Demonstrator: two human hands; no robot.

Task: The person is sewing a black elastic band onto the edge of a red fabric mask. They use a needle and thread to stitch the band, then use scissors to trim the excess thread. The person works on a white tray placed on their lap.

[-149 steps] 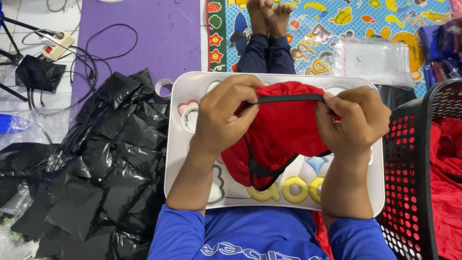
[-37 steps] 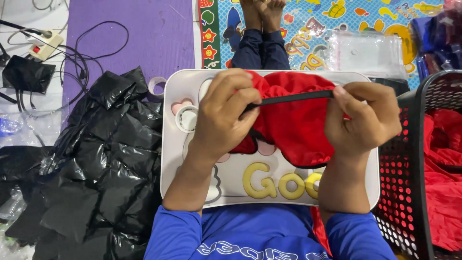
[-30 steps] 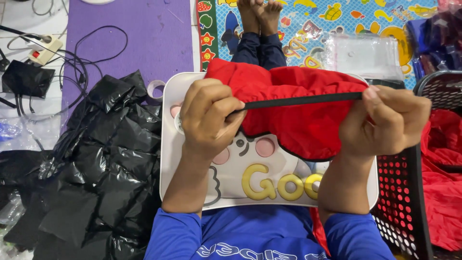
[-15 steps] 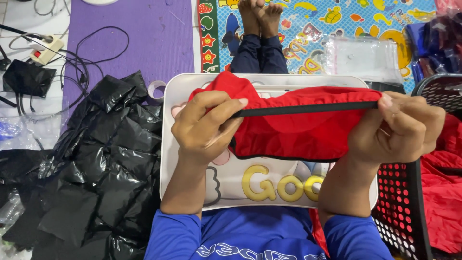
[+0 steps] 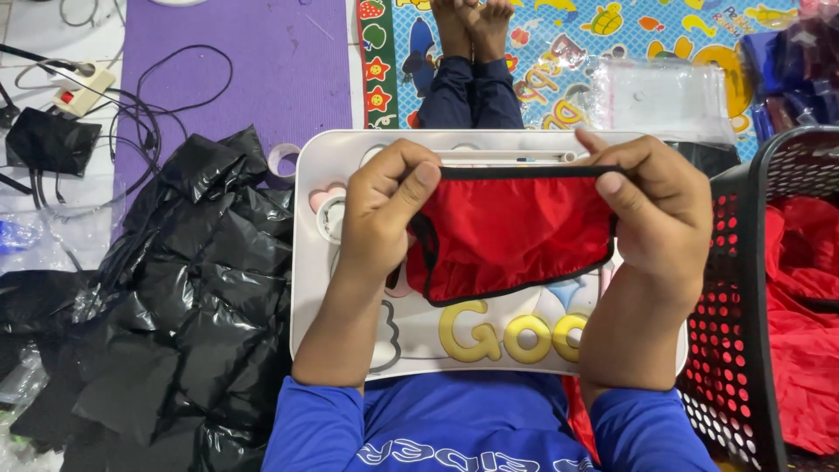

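A red garment with black trim (image 5: 511,232) is stretched flat between my two hands, just above a white lap tray (image 5: 310,262). My left hand (image 5: 384,210) pinches its left end by the black band. My right hand (image 5: 655,218) grips the right end, thumb on top of the band. The tray rests across my lap and carries yellow raised letters (image 5: 516,332) near its front edge. My legs in dark trousers (image 5: 468,92) extend beyond the tray.
A heap of black plastic bags (image 5: 175,297) lies at my left. A black mesh basket (image 5: 743,350) with red cloth (image 5: 804,323) stands at right. A clear plastic bag (image 5: 664,96), a purple mat (image 5: 236,61), a power strip (image 5: 83,87) and cables lie farther off.
The garment, earlier bunched then pulled wide between my hands, is now drawn in shorter and held flat lower over the tray. My hands have come closer together.
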